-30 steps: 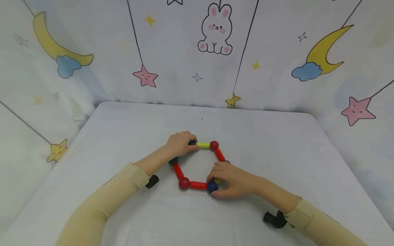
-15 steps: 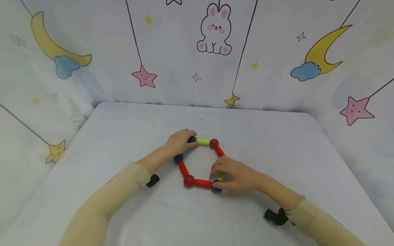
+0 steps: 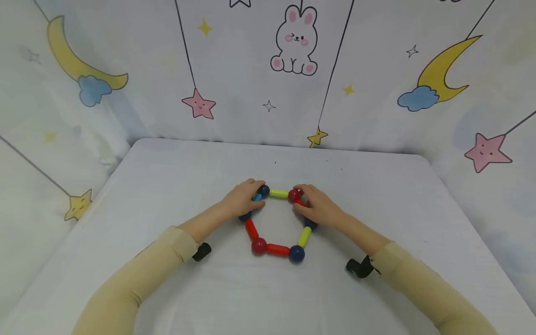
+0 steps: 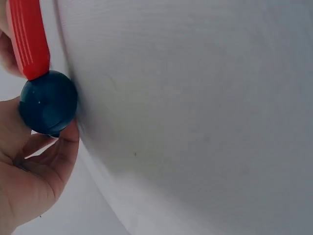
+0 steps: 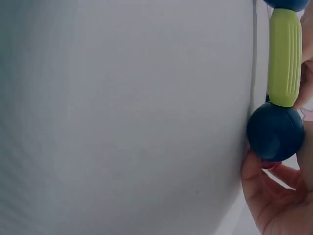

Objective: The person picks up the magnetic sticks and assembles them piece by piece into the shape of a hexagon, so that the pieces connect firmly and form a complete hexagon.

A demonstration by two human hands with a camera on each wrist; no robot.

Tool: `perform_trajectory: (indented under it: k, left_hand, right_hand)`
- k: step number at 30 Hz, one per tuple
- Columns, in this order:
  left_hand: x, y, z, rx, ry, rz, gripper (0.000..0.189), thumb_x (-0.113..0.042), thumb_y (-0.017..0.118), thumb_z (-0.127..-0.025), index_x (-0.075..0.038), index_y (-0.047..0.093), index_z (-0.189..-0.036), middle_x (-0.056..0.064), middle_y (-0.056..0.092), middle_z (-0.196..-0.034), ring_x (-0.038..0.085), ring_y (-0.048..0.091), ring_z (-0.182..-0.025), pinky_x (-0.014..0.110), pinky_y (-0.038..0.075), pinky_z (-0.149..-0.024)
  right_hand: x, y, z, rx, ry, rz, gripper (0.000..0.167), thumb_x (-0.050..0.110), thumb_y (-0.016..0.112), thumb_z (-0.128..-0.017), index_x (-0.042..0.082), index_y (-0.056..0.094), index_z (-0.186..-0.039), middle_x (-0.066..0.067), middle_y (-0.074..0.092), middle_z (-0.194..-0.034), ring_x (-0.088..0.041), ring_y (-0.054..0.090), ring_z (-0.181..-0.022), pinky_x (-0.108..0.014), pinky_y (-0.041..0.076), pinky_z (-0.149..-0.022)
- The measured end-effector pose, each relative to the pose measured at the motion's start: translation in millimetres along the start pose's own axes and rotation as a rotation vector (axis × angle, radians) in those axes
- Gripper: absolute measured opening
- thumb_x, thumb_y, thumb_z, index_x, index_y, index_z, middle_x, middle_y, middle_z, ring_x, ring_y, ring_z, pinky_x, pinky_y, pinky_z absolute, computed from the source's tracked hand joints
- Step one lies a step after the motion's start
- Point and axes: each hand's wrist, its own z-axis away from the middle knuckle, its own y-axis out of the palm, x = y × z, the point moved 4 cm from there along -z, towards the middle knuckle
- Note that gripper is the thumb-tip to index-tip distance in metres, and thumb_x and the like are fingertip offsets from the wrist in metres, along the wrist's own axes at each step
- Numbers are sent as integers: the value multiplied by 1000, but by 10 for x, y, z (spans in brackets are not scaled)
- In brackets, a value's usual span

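Toy magnetic sticks and balls form a six-sided ring on the table. My left hand (image 3: 240,201) grips its left side, thumb and fingers about the blue stick (image 3: 257,197) between two dark blue balls; the nearer blue ball (image 4: 49,103) shows large in the left wrist view. On the far right side, my right hand (image 3: 320,205) holds the red stick (image 3: 299,202), fingertips at the far red ball (image 3: 294,195). Just behind its palm sits another blue ball (image 5: 275,131), joined to a yellow-green stick (image 5: 284,58). A red ball (image 3: 258,246) marks the near left corner.
The white table (image 3: 188,167) extends around the ring, with a printed cloth backdrop (image 3: 243,60) behind it. Black wrist devices stick out below both forearms, one at the left cuff (image 3: 202,251), one at the right cuff (image 3: 360,268).
My right hand has left the near right blue ball and moved away to the far right red stick. The ring has shifted slightly rightward; my left hand stays on its left side.
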Motion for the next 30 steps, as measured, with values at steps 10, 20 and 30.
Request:
perform_trajectory:
  k: [10,20,30]
  left_hand:
    - [-30,64,-66,-34,15,25,53,-22,65,-94,0,48,-139,19,57,-127,30,58,-109,43,48,-95]
    - [-35,30,-8,-73,-70,-66,56,-38,67,-92,-3,56,-133,14,63,-118,26,63,-99,40,54,-80]
    - [-24,25,36,-70,-52,-120,53,-37,61,-94,-15,51,-142,2,58,-68,15,48,-56,24,35,-44]
  right_hand:
    - [-88,-41,-130,-56,32,22,45,15,63,-93,2,49,-134,-14,57,-107,-23,53,-86,-33,50,-72]
    - [-121,-58,-59,-41,72,34,55,25,67,-93,1,45,-138,-16,57,-117,-20,55,-81,-32,50,-70]
    - [-130,-85,193,-3,97,-19,64,20,68,-90,-2,39,-142,-17,58,-117,-17,55,-76,-27,50,-66]
